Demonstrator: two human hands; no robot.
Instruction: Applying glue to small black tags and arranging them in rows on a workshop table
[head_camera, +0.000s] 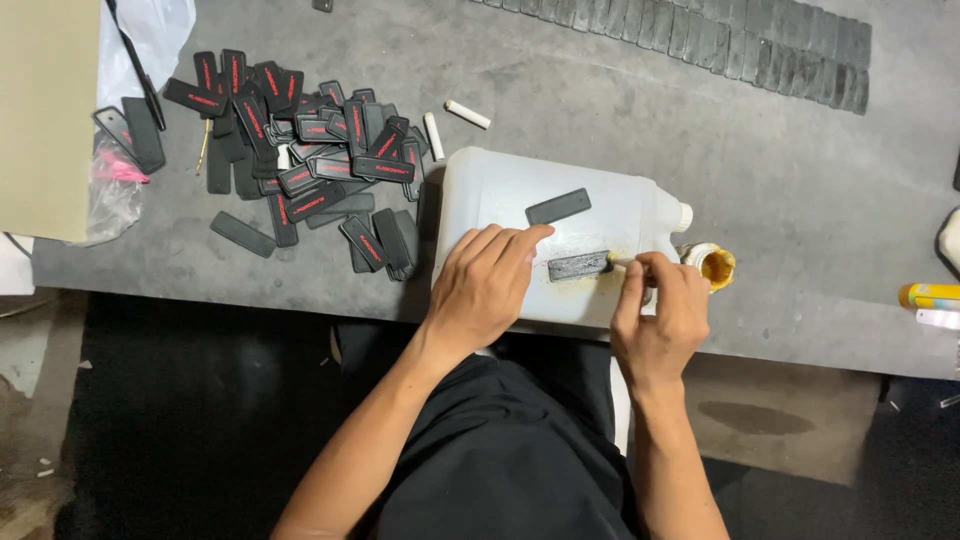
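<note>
Both bare forearms reached forward. The left hand (483, 285) lay palm down, fingers stretched ahead. The right hand (660, 315) was curled, its fingertips pinched together.

Left hand (487, 285) pinning black strip (578, 266) on white jug (500, 195), right hand (662, 320) brushing glue (yellow)

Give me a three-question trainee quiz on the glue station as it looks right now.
1. True or false: the left hand presses its fingertips beside the black rubber patch lying on the white plastic jug.
2. What does the right hand hold? A) small brush B) scissors C) marker
3. Where is the open pot of yellow glue: left or right of the jug?

Key: 1 true; 2 A; 3 right, on the grey table, opposite the pile of black patches.
</note>
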